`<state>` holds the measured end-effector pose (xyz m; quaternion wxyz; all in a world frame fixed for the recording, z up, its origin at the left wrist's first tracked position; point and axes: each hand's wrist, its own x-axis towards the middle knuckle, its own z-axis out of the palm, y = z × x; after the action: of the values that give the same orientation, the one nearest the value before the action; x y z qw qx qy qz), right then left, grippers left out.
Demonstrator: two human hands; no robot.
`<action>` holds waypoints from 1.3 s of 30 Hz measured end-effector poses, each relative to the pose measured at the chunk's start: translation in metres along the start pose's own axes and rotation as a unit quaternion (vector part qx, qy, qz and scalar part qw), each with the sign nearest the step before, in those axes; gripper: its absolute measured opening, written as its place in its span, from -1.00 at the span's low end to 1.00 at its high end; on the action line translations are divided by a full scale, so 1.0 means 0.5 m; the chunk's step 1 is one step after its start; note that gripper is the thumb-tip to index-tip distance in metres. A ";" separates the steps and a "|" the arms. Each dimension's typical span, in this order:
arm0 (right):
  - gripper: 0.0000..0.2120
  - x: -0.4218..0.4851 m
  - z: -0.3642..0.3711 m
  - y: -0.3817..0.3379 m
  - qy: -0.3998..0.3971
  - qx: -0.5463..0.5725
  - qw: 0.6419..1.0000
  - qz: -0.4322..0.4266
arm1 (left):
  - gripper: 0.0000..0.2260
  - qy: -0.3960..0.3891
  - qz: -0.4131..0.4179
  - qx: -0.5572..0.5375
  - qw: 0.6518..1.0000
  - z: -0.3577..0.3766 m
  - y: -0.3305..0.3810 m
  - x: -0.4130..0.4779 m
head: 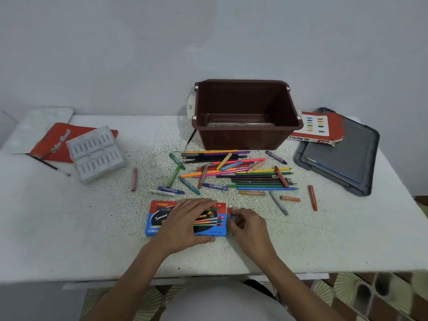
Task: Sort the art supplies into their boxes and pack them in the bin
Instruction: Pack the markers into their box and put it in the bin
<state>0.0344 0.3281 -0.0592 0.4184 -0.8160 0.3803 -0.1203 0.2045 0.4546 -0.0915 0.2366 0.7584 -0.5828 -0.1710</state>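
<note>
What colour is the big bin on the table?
The bin is dark brown; the head view shows it.

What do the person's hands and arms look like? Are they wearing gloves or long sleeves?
No gloves and no long sleeves. The left hand and right hand are bare, and so are the left forearm and right forearm. I see no rings, watch or bracelets. Between the arms shows a bit of a light-coloured top.

A plain pale grey-blue painted wall [139, 42] fills the far side, evenly and softly lit. Against it stands a white speckled rectangular table [69, 228]. At the near right, a brown and cream fan-patterned tiled floor [382, 297] shows below the table's edge.
</note>
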 end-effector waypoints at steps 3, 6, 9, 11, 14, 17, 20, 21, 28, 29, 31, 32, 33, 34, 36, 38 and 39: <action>-0.91 0.001 0.006 0.001 0.007 -0.014 1.000 0.002 | -0.21 0.001 -0.001 0.000 1.000 0.000 0.000 0.000; -0.90 -0.002 0.008 0.006 0.030 0.002 1.000 0.000 | -0.21 0.003 -0.001 -0.002 1.000 0.000 0.000 0.000; -0.88 -0.005 0.011 0.009 0.035 0.037 0.999 -0.008 | -0.21 0.006 -0.001 -0.005 1.000 -0.001 0.000 0.000; -0.86 -0.009 0.014 0.011 0.032 0.068 0.997 -0.014 | -0.21 0.007 -0.003 -0.008 1.000 -0.001 0.001 0.001; -0.81 -0.014 0.016 0.015 0.029 0.098 0.994 -0.028 | -0.21 0.002 -0.009 -0.012 1.000 -0.002 0.001 0.001; -0.79 -0.011 0.016 0.020 0.022 0.093 0.994 -0.044 | -0.21 0.003 -0.013 -0.022 1.000 -0.004 0.000 0.000; -0.77 -0.011 0.016 0.023 0.015 0.090 0.994 -0.060 | -0.21 0.001 -0.013 -0.020 1.000 -0.004 0.000 0.000; -0.76 -0.011 0.015 0.024 0.011 0.103 0.993 -0.058 | -0.21 0.001 -0.013 -0.021 1.000 -0.005 0.000 0.000; -0.70 -0.012 0.011 0.020 -0.032 0.235 0.971 -0.006 | -0.21 0.002 -0.018 -0.027 0.999 -0.008 0.000 0.003; -0.69 -0.013 0.010 0.018 -0.038 0.248 0.968 0.001 | -0.21 0.004 -0.017 -0.030 0.999 -0.009 -0.001 0.003; -0.68 -0.013 0.006 0.015 -0.050 0.260 0.964 0.007 | -0.21 0.007 -0.014 -0.035 0.999 -0.011 0.000 0.003; -0.68 -0.013 0.005 0.013 -0.054 0.264 0.963 0.009 | -0.22 0.009 -0.014 -0.039 0.999 -0.012 0.000 0.003; -0.67 -0.013 0.004 0.011 -0.056 0.267 0.962 0.012 | -0.22 0.012 -0.015 -0.045 0.999 -0.013 0.000 0.004; -0.65 -0.012 0.004 0.010 -0.056 0.268 0.962 0.017 | -0.23 0.015 -0.016 -0.051 0.998 -0.013 0.001 0.004; -0.64 -0.012 0.006 0.006 -0.054 0.271 0.961 0.032 | -0.24 0.019 -0.017 -0.058 0.998 -0.015 0.001 0.004; -0.64 -0.012 0.011 0.001 -0.052 0.285 0.956 0.047 | -0.24 0.020 -0.016 -0.056 0.998 -0.014 0.001 0.004; -0.64 -0.011 0.013 0.000 -0.047 0.295 0.953 0.053 | -0.23 0.019 -0.016 -0.053 0.998 -0.014 0.001 0.004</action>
<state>0.0338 0.3361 -0.0627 0.6641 -0.6393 0.3503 -0.1661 0.2084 0.4539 -0.0856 0.2850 0.7569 -0.5562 -0.1909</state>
